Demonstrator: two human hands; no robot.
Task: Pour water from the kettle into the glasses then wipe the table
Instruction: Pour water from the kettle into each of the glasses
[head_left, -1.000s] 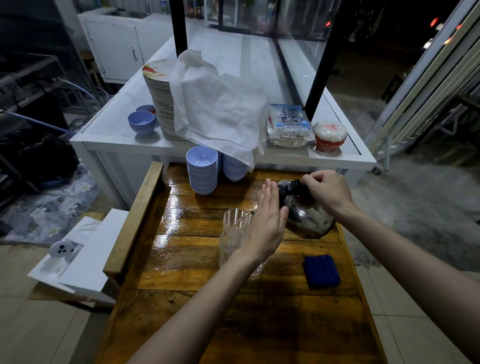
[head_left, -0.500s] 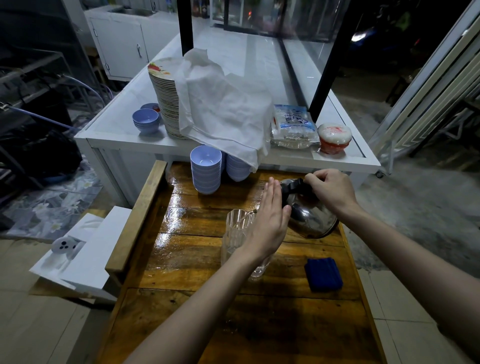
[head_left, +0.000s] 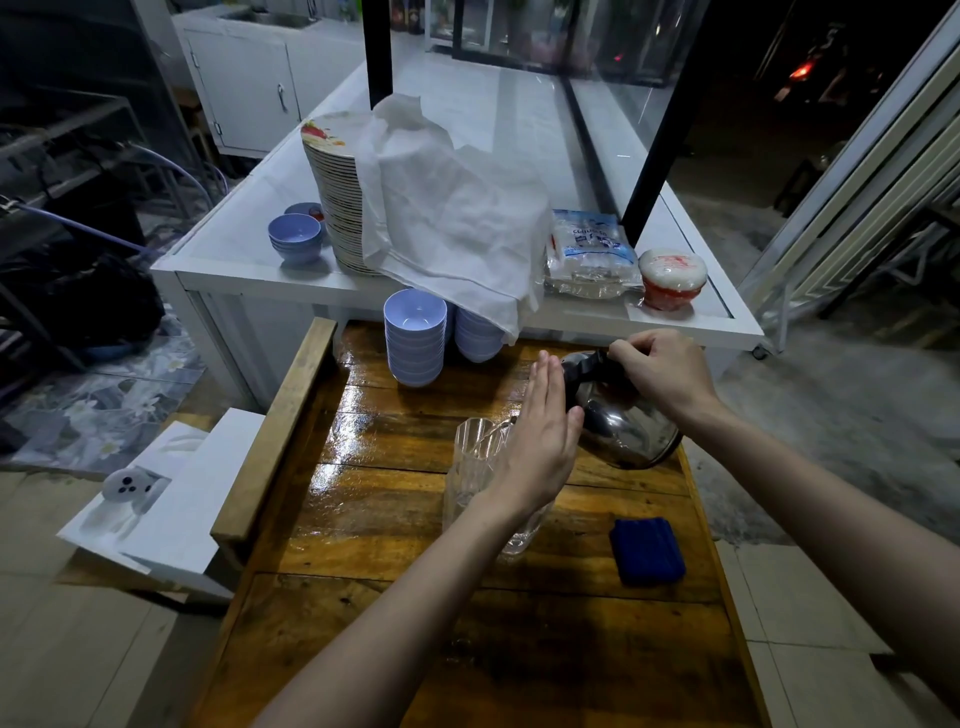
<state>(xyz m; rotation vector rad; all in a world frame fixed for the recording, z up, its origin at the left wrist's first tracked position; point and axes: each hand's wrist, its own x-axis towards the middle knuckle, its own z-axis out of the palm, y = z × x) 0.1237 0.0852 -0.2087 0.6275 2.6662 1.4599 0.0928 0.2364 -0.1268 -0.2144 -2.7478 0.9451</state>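
Observation:
A shiny metal kettle (head_left: 631, 434) with a black handle is tipped to the left above the wooden table (head_left: 395, 525). My right hand (head_left: 667, 371) grips its handle from above. The spout reaches the rim of a clear ribbed glass (head_left: 475, 457) standing mid-table; a second glass sits just behind my left hand and is mostly hidden. My left hand (head_left: 540, 447) is flat with straight fingers, pressed against the kettle's side over the glasses. A folded blue cloth (head_left: 647, 551) lies on the table to the right, nearer to me.
Two stacks of pale blue bowls (head_left: 414, 338) stand at the table's far edge. Behind is a white counter (head_left: 234, 260) with a tall plate stack, a white cloth (head_left: 447, 218), more bowls, a plastic bag and a red-and-white tub (head_left: 672, 278). The tabletop looks wet.
The kettle stays tilted at the glass and both hands hold the same pose. Only the view has shifted slightly.

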